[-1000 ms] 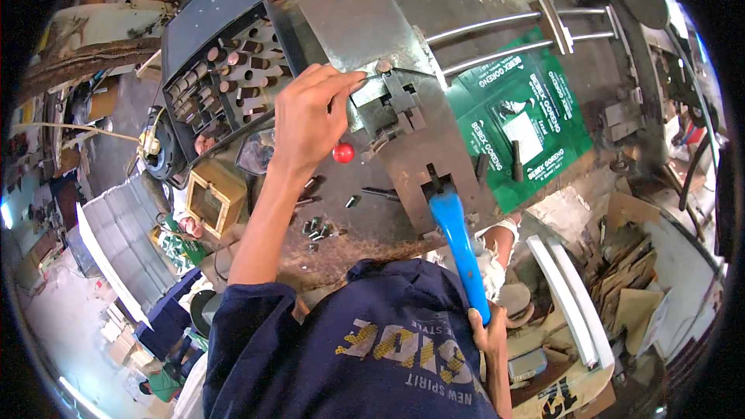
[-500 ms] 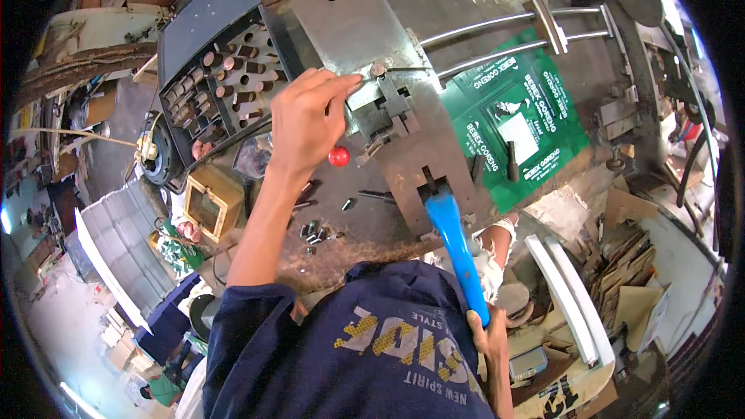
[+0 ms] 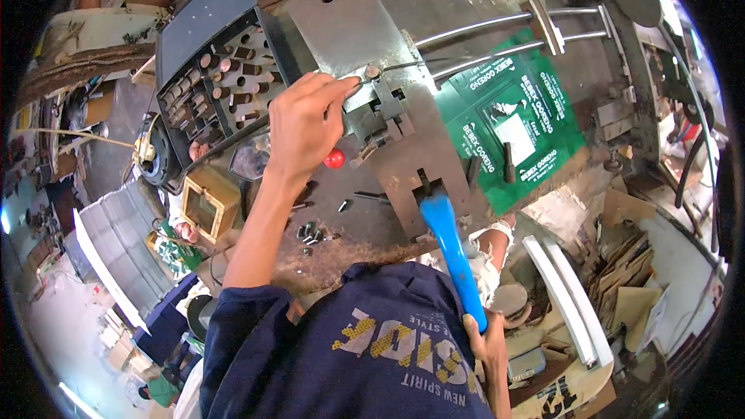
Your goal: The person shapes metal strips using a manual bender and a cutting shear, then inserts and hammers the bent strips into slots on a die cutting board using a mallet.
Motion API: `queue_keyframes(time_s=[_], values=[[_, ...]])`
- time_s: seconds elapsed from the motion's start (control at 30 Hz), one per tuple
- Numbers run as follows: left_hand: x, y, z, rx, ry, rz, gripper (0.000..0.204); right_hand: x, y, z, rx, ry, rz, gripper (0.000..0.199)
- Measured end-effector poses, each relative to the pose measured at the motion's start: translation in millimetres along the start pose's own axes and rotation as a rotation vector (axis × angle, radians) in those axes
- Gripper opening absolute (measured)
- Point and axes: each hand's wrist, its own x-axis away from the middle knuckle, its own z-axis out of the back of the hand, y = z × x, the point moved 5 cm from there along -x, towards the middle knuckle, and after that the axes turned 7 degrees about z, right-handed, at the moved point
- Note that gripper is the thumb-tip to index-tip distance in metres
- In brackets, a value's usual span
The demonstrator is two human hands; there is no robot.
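My left hand (image 3: 307, 122) reaches over the metal machine plate (image 3: 334, 19). Its thumb and fingertips are pressed together beside a round copper-coloured pin (image 3: 372, 73). Whatever is between those fingertips is too small or hidden to make out. To the right of the pin runs a thin dark rod (image 3: 403, 65). Just below sit small notched metal blocks (image 3: 393, 112). Low on the right, my right hand (image 3: 483, 339) is wrapped round the lower end of a long blue handle (image 3: 454, 256). The handle's upper end lies over a slotted steel plate (image 3: 411, 163) and is blurred.
Left of the machine, an open case (image 3: 225, 81) holds several metal cylinders. A red ball knob (image 3: 334, 158) shows beside my left wrist. Small metal pieces (image 3: 309, 233) lie on the bench. Right are two steel rails (image 3: 481, 27) and a green printed sheet (image 3: 555, 147); a wooden box (image 3: 209, 203) stands left.
The whole view has shifted slightly. Both hands keep nearly the same places and grips, and the blue handle stays over the slotted plate.
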Motion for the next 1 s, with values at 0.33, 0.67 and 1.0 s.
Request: queue_keyframes(time_s=[0.33, 0.67, 1.0], values=[[-0.5, 3.6, -0.3, -0.024, -0.042, 0.02, 0.019, 3.6, 20.9, -8.4, 0.047, 0.022, -0.071, 0.065], [-2.9, -1.9, -1.9, -0.03, -0.057, 0.027, 0.021, 5.1, 19.3, -7.2, 0.042, -0.23, -0.19, 0.066], [-17.6, -6.6, 9.1, -0.003, -0.127, -0.039, 0.025, 6.6, 25.6, -10.2, 0.026, -0.149, -0.082, 0.059]])
